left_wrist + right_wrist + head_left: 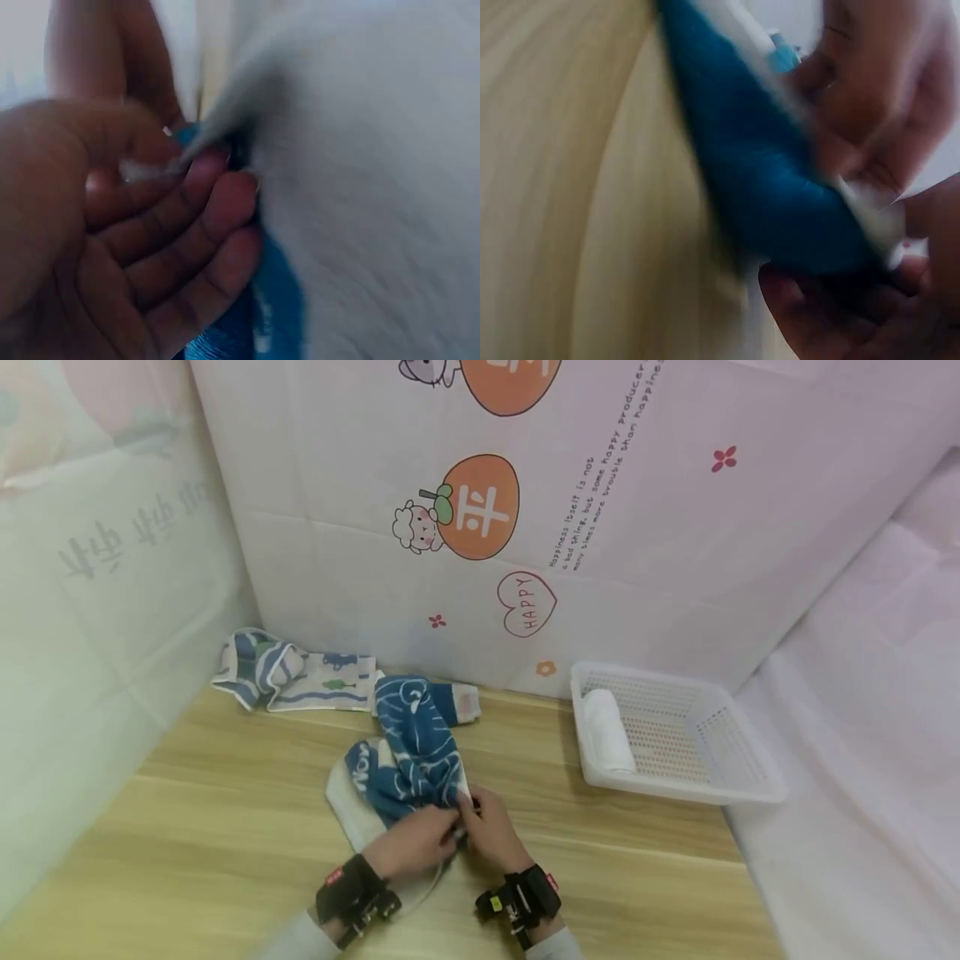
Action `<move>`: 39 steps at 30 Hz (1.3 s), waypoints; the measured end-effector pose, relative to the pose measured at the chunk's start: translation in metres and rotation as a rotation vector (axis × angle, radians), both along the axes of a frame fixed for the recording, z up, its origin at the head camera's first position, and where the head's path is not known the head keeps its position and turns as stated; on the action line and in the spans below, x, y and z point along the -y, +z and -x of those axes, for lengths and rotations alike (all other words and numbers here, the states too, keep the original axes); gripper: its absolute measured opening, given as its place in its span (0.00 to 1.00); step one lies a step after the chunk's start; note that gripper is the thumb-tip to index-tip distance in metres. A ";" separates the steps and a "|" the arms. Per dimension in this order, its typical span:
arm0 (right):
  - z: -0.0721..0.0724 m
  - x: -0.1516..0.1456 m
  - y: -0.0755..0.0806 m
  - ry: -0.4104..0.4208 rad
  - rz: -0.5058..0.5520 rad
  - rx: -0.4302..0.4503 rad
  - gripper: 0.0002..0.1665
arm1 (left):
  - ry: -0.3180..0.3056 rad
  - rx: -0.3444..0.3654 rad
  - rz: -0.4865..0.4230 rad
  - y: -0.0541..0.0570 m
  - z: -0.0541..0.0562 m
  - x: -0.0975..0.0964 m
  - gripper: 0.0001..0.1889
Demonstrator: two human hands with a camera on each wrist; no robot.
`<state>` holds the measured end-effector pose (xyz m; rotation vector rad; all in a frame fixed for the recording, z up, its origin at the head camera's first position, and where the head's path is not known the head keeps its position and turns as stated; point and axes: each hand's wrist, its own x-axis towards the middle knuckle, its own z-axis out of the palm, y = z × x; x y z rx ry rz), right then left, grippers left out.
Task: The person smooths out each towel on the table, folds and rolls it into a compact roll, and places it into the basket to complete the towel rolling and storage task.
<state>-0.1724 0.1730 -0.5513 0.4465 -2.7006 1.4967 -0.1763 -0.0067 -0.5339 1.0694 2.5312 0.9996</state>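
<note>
White fabric walls printed with orange fruit shapes and lettering enclose a pale wood-grain table [225, 810]. On it, near the middle, lies a soft blue-and-cream patterned towel [420, 752], bunched, its long axis running from the hands away toward the back wall and slightly left. The left hand [416, 843] pinches a pale edge between thumb and fingers; the right hand [491, 831] grips the near right end just beside it, the two almost meeting. The towel's bulk extends ahead and to the left, so the left hand is nearer to it and covers part of its near side.

Behind the towel is a blue strip with a pale end [466, 702]; whether it is a separate piece, I cannot tell. Left of that, a white cloth with blue and green pictures [330, 681] lies along the wall. Well apart to the right, a white plastic mesh basket [675, 790] holds a white roll [607, 731] against its left side.
</note>
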 end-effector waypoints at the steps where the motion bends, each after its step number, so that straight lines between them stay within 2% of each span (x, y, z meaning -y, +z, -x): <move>1: -0.001 -0.007 -0.001 -0.012 -0.014 -0.028 0.14 | -0.042 0.015 -0.002 -0.001 -0.004 -0.006 0.03; 4: -0.005 -0.025 -0.003 -0.022 -0.080 -0.127 0.16 | -0.127 0.068 -0.057 0.005 -0.010 -0.017 0.04; 6: -0.008 -0.034 -0.001 0.014 -0.111 -0.164 0.20 | -0.120 0.048 -0.110 0.014 -0.007 -0.018 0.09; 8: -0.012 -0.042 0.006 0.076 -0.151 -0.190 0.22 | -0.085 -0.039 -0.142 0.027 0.002 -0.017 0.14; 10: -0.017 -0.046 0.016 0.143 -0.186 -0.185 0.23 | -0.055 -0.163 -0.140 0.039 0.013 -0.015 0.18; 12: -0.023 -0.050 0.029 0.178 -0.214 -0.153 0.23 | -0.057 -0.248 -0.098 0.048 0.026 -0.014 0.20; 13: -0.027 -0.052 0.035 0.183 -0.223 -0.145 0.22 | -0.078 -0.267 -0.080 0.051 0.031 -0.015 0.18; 15: -0.034 -0.058 0.047 0.152 -0.242 -0.116 0.21 | -0.142 -0.239 -0.034 0.053 0.041 -0.017 0.12; 18: -0.041 -0.071 0.059 0.056 -0.270 -0.087 0.19 | -0.234 -0.128 0.018 0.052 0.047 -0.021 0.03; 19: -0.043 -0.076 0.061 0.029 -0.277 -0.085 0.19 | -0.254 -0.099 0.028 0.051 0.048 -0.022 0.03; 21: -0.044 -0.087 0.063 -0.015 -0.292 -0.079 0.18 | -0.271 -0.090 0.049 0.051 0.048 -0.023 0.04; 24: -0.046 -0.104 0.066 -0.035 -0.277 -0.086 0.15 | -0.240 -0.162 0.063 0.052 0.050 -0.022 0.05; 26: -0.045 -0.112 0.069 -0.033 -0.256 -0.097 0.13 | -0.203 -0.222 0.067 0.055 0.054 -0.016 0.06; 27: -0.044 -0.116 0.070 -0.031 -0.246 -0.095 0.12 | -0.188 -0.229 0.058 0.057 0.057 -0.013 0.06; 30: -0.041 -0.126 0.076 -0.022 -0.224 -0.114 0.07 | -0.178 -0.212 0.031 0.062 0.065 -0.002 0.07; 34: -0.037 -0.134 0.082 0.034 -0.224 -0.154 0.05 | -0.171 -0.173 0.024 0.063 0.072 0.013 0.08; 39: -0.037 -0.144 0.084 0.063 -0.289 -0.143 0.06 | -0.051 -0.228 0.006 0.064 0.082 0.036 0.17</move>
